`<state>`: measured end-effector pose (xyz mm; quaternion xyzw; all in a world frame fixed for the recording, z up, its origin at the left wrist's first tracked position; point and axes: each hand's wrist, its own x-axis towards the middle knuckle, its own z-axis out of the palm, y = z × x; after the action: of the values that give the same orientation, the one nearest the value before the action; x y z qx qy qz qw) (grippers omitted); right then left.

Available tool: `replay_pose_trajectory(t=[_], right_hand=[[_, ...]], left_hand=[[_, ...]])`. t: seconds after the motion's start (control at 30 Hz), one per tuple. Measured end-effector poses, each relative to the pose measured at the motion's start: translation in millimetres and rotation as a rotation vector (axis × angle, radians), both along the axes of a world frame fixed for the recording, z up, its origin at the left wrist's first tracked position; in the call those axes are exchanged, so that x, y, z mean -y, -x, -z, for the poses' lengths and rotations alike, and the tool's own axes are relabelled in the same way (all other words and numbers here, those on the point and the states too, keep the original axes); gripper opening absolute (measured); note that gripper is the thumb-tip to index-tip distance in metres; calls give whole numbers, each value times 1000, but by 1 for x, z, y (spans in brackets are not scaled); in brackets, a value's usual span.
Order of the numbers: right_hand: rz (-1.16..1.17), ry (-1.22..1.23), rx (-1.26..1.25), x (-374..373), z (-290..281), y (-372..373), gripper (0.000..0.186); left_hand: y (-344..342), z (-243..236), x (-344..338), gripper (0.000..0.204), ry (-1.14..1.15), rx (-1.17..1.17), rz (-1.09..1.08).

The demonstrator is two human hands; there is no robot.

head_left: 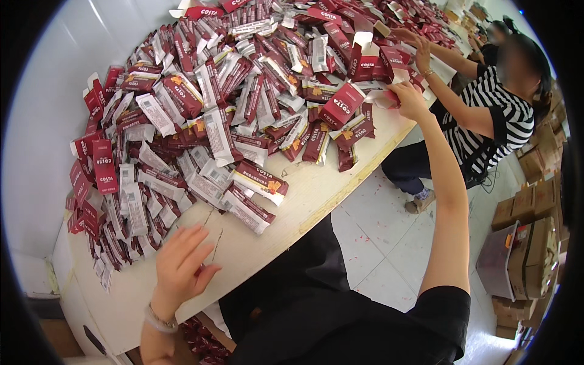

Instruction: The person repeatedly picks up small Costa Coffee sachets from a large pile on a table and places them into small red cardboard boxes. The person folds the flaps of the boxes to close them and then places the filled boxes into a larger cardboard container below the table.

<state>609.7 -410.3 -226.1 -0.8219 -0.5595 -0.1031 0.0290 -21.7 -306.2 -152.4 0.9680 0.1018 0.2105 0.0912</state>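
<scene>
My left hand (181,263) hovers over the near edge of the white table, fingers loosely bent and apart, with nothing visible in it. My right arm reaches to the right end of the pile, where my right hand (409,100) has its fingers closed on a small red carton (384,98) with a pale inner side showing. Part of that carton is hidden by the fingers. Just left of it lies another red carton (344,106). Maroon-and-white wrapped snack bars (249,205) lie nearest my left hand, at the front of a large heap.
Red cartons (103,165) stand among the bars at the left. A co-worker in a striped shirt (496,109) sits to the right, reaching onto the table (298,210). Brown cardboard boxes (535,252) and a translucent bin (496,261) stack along the right. Another person sits farther back.
</scene>
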Motion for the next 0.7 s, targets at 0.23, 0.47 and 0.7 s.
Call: replay_pose_trajectory(t=[0.23,0.47,0.7], right_hand=[[14,-778,-844,15,-6,-17,43],[-74,-1079,-1316,7,-38,44,34],[-379,-596,-1249,11,-52,284,58]], left_hand=[[-257,-10,-13,66,86,88,155],[-372,11,-49,82,106,-267,-127],[-88,-82,-81,70,557,458,29]])
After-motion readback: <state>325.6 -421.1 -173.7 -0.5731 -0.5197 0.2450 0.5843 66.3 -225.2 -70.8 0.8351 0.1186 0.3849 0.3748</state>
